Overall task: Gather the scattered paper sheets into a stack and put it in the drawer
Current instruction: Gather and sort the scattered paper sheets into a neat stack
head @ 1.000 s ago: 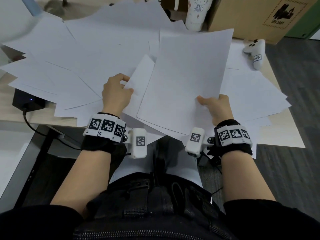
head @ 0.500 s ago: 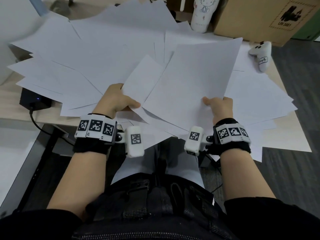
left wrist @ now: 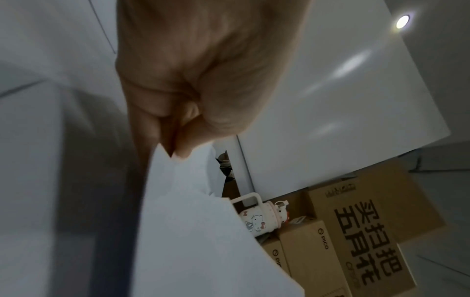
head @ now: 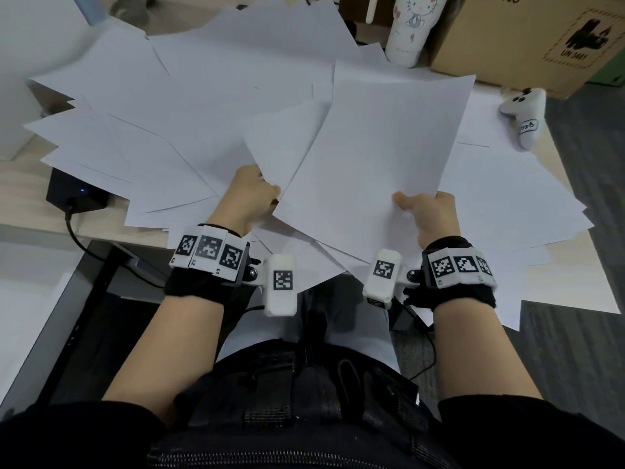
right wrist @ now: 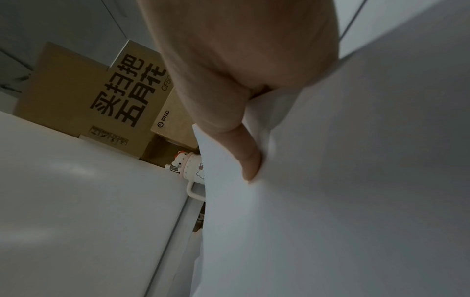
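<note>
Many white paper sheets [head: 189, 106] lie fanned over the desk. My right hand [head: 426, 211] pinches the near edge of a large top sheet [head: 382, 154], thumb on top; the right wrist view shows the thumb [right wrist: 244, 152] pressed on that sheet [right wrist: 356, 180]. My left hand [head: 250, 194] grips the near corner of a smaller-looking sheet [head: 284, 143] tucked partly under the top one; in the left wrist view my left hand's fingers [left wrist: 183, 120] pinch the paper [left wrist: 193, 231]. Both held sheets are raised off the pile. No drawer is in view.
A white cartoon-print tumbler [head: 407, 28] and cardboard boxes [head: 527, 35] stand at the desk's far edge. A white toy [head: 526, 116] lies at the far right. A black box with a cable [head: 76, 194] sits at the left front edge. The desk [head: 20, 174] ends near my lap.
The left hand has shifted right along its sheet toward the top sheet, and the two held sheets now overlap more closely. The right hand keeps its grip.
</note>
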